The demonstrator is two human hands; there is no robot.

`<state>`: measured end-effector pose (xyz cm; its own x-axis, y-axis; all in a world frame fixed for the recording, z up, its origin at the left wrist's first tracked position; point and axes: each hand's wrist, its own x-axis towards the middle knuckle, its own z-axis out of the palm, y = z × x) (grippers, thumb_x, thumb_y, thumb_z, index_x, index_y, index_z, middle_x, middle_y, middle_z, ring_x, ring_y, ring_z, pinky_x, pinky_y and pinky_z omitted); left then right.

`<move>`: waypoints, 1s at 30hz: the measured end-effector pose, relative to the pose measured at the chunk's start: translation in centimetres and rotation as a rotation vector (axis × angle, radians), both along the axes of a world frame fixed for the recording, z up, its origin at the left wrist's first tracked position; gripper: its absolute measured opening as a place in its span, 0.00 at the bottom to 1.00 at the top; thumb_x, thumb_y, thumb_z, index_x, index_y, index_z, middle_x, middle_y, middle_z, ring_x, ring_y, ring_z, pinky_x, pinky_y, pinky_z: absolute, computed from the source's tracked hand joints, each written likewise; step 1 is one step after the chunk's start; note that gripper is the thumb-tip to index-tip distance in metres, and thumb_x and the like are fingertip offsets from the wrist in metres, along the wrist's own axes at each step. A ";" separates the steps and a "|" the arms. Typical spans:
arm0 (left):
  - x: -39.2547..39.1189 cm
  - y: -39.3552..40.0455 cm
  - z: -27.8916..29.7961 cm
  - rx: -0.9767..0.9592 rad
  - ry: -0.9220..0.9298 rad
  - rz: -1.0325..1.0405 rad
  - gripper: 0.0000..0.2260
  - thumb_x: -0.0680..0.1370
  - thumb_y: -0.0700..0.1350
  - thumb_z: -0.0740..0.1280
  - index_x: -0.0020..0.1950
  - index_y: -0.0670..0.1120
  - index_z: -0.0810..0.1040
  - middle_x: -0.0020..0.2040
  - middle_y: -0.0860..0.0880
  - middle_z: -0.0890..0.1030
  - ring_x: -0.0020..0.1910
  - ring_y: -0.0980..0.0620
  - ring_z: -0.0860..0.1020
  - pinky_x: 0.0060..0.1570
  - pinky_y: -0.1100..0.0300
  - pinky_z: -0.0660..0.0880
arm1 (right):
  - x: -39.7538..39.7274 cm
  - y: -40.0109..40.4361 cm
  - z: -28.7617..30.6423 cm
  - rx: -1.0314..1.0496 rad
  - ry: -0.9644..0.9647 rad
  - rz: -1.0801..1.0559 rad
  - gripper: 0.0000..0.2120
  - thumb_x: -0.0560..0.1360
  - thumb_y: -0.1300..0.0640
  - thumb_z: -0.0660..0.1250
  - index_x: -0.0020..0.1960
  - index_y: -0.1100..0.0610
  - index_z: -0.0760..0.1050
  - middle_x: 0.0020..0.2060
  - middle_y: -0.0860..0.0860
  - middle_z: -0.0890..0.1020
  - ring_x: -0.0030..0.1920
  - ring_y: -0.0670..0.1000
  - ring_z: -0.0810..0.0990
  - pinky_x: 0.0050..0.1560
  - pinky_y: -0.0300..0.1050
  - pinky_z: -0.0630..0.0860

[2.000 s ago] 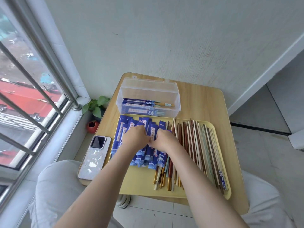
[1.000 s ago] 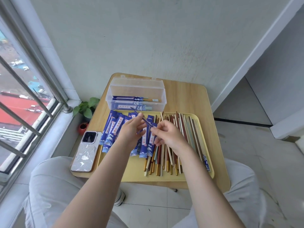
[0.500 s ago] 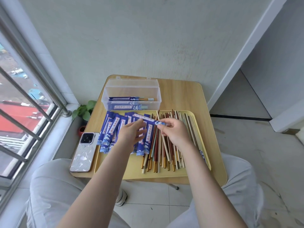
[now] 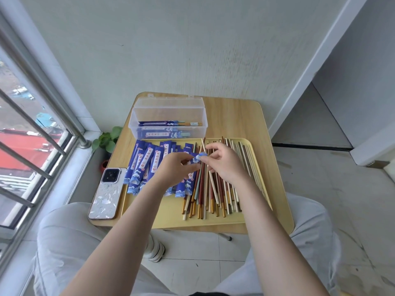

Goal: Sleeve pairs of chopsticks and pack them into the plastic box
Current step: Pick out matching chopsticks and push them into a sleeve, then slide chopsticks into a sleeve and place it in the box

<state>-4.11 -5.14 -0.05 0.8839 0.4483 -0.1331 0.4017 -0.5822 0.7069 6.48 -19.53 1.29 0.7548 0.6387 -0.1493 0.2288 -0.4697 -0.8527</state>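
To do this step well, the blue paper sleeve (image 4: 197,158) should be opened at its mouth and held steady so a matched pair from the loose chopsticks (image 4: 213,189) on the yellow tray (image 4: 171,218) can slide in. Both hands hover over the tray's middle, the left hand (image 4: 174,167) and right hand (image 4: 224,163) each with a pinching grip on the sleeve between them. The plastic box (image 4: 168,118) sits open beyond the tray on the table (image 4: 235,120), a few sleeved pairs inside.
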 end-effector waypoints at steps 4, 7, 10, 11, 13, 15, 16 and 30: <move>-0.5 0.1 -2.1 -0.285 -0.010 0.270 0.12 0.78 0.48 0.73 0.50 0.39 0.80 0.36 0.46 0.82 0.32 0.50 0.82 0.42 0.50 0.82 | -1.1 0.5 -2.9 -0.238 -0.146 -0.055 0.12 0.81 0.52 0.66 0.63 0.53 0.74 0.50 0.48 0.80 0.43 0.45 0.78 0.38 0.38 0.72; -0.6 -0.3 -3.0 -0.437 -0.025 0.384 0.13 0.78 0.48 0.72 0.57 0.40 0.80 0.41 0.46 0.84 0.33 0.50 0.82 0.43 0.50 0.83 | -2.2 1.1 -4.8 -0.355 -0.273 0.011 0.08 0.81 0.55 0.65 0.60 0.53 0.73 0.51 0.49 0.78 0.43 0.47 0.77 0.38 0.40 0.71; -0.4 -0.2 -3.6 -0.491 -0.014 0.432 0.17 0.78 0.50 0.72 0.62 0.41 0.77 0.41 0.46 0.84 0.34 0.50 0.83 0.38 0.54 0.83 | -2.4 1.3 -5.7 -0.406 -0.326 0.022 0.05 0.81 0.56 0.65 0.56 0.53 0.73 0.51 0.50 0.78 0.44 0.49 0.77 0.39 0.41 0.73; -0.4 -0.2 -3.8 -0.503 -0.005 0.438 0.19 0.79 0.50 0.72 0.65 0.41 0.76 0.41 0.45 0.84 0.34 0.50 0.83 0.35 0.56 0.81 | -2.4 1.3 -5.8 -0.424 -0.326 0.002 0.05 0.81 0.57 0.64 0.56 0.54 0.73 0.50 0.50 0.78 0.44 0.49 0.78 0.40 0.41 0.74; -0.4 -0.1 -4.1 -0.521 0.008 0.444 0.22 0.79 0.50 0.71 0.68 0.41 0.74 0.42 0.44 0.85 0.35 0.49 0.83 0.33 0.59 0.78 | -2.1 1.3 -5.8 -0.465 -0.337 -0.037 0.05 0.82 0.58 0.62 0.57 0.55 0.74 0.49 0.50 0.79 0.44 0.49 0.78 0.39 0.41 0.72; -0.3 -0.1 -4.2 -0.530 0.010 0.443 0.23 0.79 0.49 0.71 0.69 0.41 0.72 0.43 0.44 0.85 0.35 0.49 0.83 0.33 0.59 0.78 | -2.0 1.3 -5.6 -0.491 -0.357 -0.048 0.05 0.82 0.58 0.62 0.56 0.56 0.74 0.47 0.50 0.79 0.42 0.49 0.77 0.36 0.41 0.69; -0.3 -0.2 -4.2 -0.533 0.010 0.444 0.23 0.79 0.49 0.71 0.70 0.41 0.72 0.43 0.44 0.85 0.35 0.48 0.83 0.34 0.58 0.79 | -2.1 1.4 -5.5 -0.487 -0.355 -0.042 0.04 0.81 0.57 0.63 0.55 0.56 0.73 0.46 0.49 0.79 0.41 0.48 0.76 0.34 0.41 0.68; -0.3 -0.5 -3.4 -0.543 0.040 0.458 0.23 0.79 0.49 0.70 0.71 0.42 0.71 0.43 0.46 0.85 0.41 0.46 0.86 0.39 0.56 0.83 | -3.9 4.1 -4.4 -0.810 -0.291 0.026 0.12 0.81 0.52 0.66 0.60 0.58 0.75 0.49 0.52 0.79 0.43 0.52 0.78 0.36 0.43 0.73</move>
